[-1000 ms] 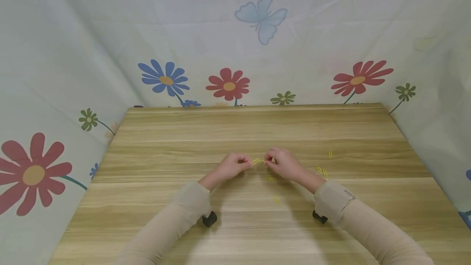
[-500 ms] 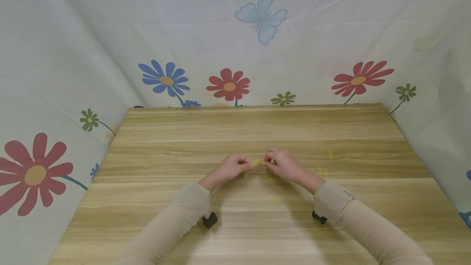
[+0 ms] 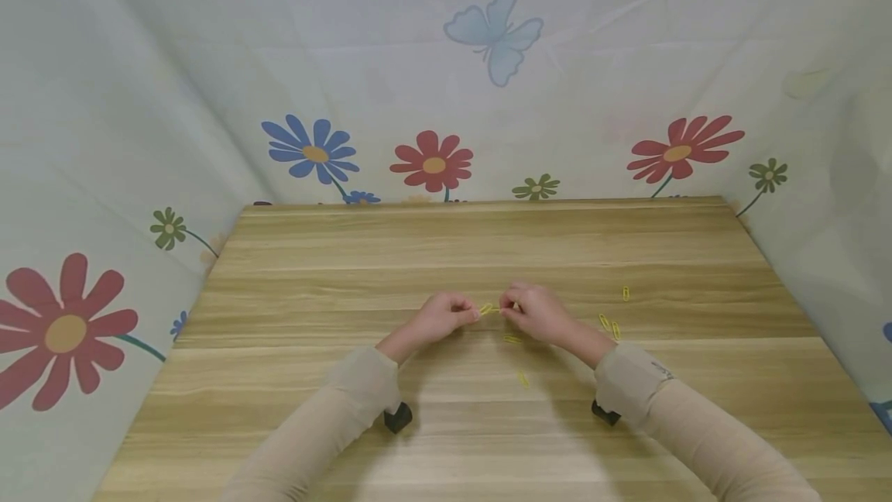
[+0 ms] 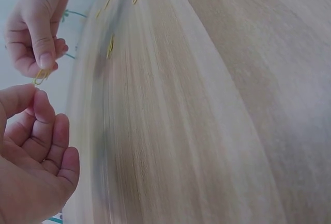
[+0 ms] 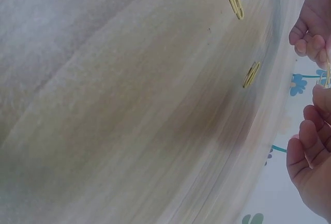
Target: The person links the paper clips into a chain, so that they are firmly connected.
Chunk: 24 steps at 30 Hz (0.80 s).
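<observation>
Two yellow paper clips seem to meet between the hands, above the table. The left hand (image 3: 440, 317) pinches one yellow paper clip (image 3: 485, 308) between thumb and forefinger. From the other side, the right hand (image 3: 540, 312) pinches a second clip, mostly hidden by its fingertips. In the left wrist view the clips (image 4: 40, 78) overlap between the fingertips of the left hand (image 4: 39, 157) and the right hand (image 4: 39, 25); whether they are linked I cannot tell. Just below the hands, a yellow clip (image 3: 512, 339) lies on the wooden table (image 3: 446, 246).
Another yellow clip (image 3: 523, 379) lies nearer the front edge. To the right of the right hand are two clips side by side (image 3: 609, 325) and a single one (image 3: 626, 293) farther back. A flower-printed curtain (image 3: 578, 99) stands behind the table.
The clips between the fingertips have shifted slightly and come closer together than a second ago. Both hands keep almost the same place, and the clips on the table have not moved.
</observation>
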{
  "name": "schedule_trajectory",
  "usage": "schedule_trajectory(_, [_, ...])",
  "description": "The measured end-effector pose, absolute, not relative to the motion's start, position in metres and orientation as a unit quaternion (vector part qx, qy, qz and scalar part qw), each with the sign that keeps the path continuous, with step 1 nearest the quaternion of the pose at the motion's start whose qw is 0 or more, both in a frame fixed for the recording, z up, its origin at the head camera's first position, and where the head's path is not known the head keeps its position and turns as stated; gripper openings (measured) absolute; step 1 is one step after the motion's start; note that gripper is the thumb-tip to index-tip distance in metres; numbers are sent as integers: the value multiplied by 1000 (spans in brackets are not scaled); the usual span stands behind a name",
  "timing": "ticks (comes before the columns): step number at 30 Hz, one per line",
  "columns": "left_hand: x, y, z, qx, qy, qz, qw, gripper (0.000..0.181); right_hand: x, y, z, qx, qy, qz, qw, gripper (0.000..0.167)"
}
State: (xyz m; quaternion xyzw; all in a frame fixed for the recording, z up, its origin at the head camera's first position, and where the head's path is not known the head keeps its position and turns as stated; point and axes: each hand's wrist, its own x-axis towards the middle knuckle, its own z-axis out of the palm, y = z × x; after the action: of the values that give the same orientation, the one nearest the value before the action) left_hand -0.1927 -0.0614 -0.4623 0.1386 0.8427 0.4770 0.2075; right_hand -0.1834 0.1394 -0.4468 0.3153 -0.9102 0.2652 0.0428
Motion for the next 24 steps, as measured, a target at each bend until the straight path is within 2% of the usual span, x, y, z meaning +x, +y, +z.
schedule_trajectory(8, [-192, -59, -459, 137, 842, 474, 219, 22, -183, 139, -446, 322, -907, 269, 39, 4])
schedule_trajectory(24, [-194, -61, -463, 116, 843, 481, 211, 22, -181, 140, -445, 314, -911, 263, 52, 5])
